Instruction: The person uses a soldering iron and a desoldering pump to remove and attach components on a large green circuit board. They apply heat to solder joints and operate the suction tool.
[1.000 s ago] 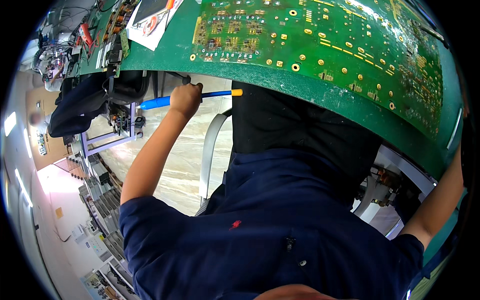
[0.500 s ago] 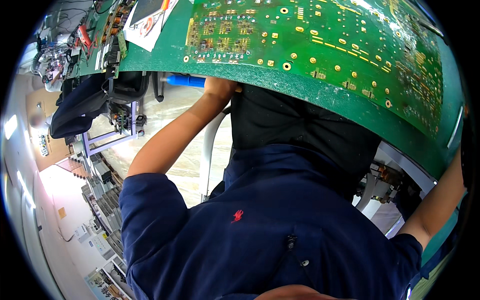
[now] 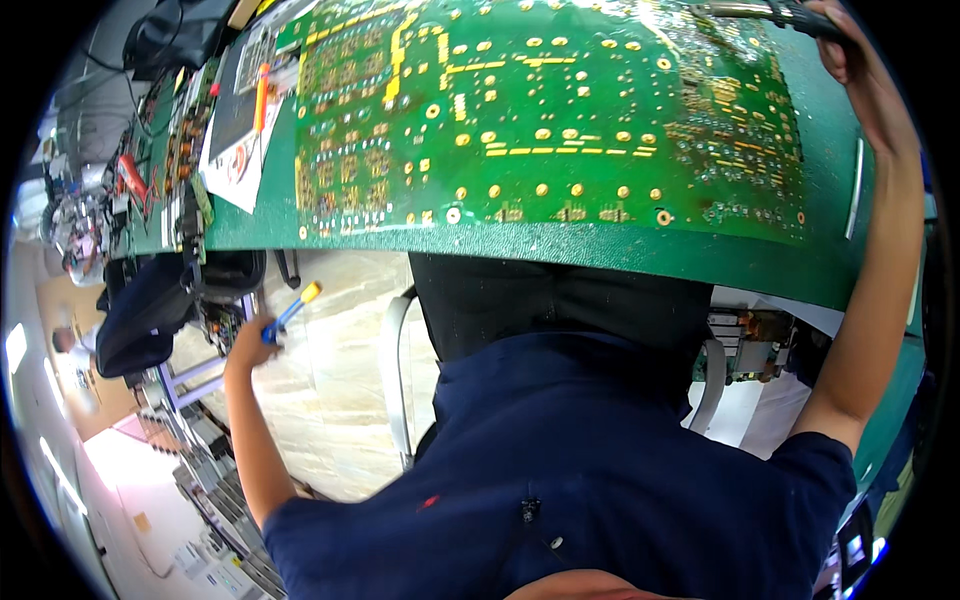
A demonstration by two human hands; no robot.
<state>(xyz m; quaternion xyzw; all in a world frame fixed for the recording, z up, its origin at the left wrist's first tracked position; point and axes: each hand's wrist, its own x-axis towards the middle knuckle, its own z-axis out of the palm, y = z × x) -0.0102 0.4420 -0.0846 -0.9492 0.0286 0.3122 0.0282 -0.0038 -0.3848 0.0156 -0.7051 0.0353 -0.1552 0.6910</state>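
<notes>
My left hand [image 3: 252,340] is closed on a blue tubular tool [image 3: 290,313] with a yellow end, held below and left of the bench, over the pale floor. At upper right, my right hand [image 3: 842,55] grips a black-handled soldering tool [image 3: 770,14], whose metal end is over a large green circuit board [image 3: 540,120] with many gold pads and small components. The board lies on the green bench mat [image 3: 600,245] in front of me, near its edge.
Left of the board lie papers [image 3: 232,180], an orange pen-like tool [image 3: 262,95], narrow boards [image 3: 182,170] and red wired parts [image 3: 132,178]. A metal rod [image 3: 855,190] lies at right. A black chair [image 3: 150,310], a chair armrest [image 3: 398,370] and people [image 3: 78,270] appear farther left.
My left hand has moved from under the bench edge leftward and down with the blue tool. More of the bench's far side shows, and my right hand has come into view with the soldering tool.
</notes>
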